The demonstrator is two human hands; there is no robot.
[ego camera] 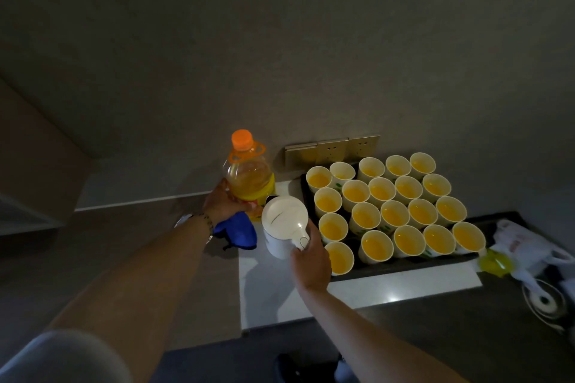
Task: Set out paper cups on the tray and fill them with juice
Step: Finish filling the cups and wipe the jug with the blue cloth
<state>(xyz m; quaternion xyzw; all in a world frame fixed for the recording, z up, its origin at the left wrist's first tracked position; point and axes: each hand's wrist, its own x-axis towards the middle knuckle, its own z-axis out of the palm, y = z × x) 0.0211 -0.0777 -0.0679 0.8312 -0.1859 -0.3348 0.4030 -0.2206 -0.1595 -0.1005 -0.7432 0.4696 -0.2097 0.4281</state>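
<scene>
Several white paper cups (pixel 394 214) filled with orange juice stand in rows on a dark tray (pixel 404 264) on the white counter. Left of the tray a juice bottle (pixel 249 177) with an orange cap stands upright, and my left hand (pixel 219 204) grips its lower body. In front of the bottle a white lidded jug (pixel 281 228) sits on the counter. My right hand (pixel 311 260) is closed on its handle, close to the tray's left edge.
A blue cloth (pixel 239 228) lies under my left wrist beside the bottle. Wall sockets (pixel 333 149) sit behind the tray. At the right are a white plastic bag (pixel 525 246), a yellow object (pixel 494 263) and a dark hob (pixel 547 301). The counter's front edge runs below the tray.
</scene>
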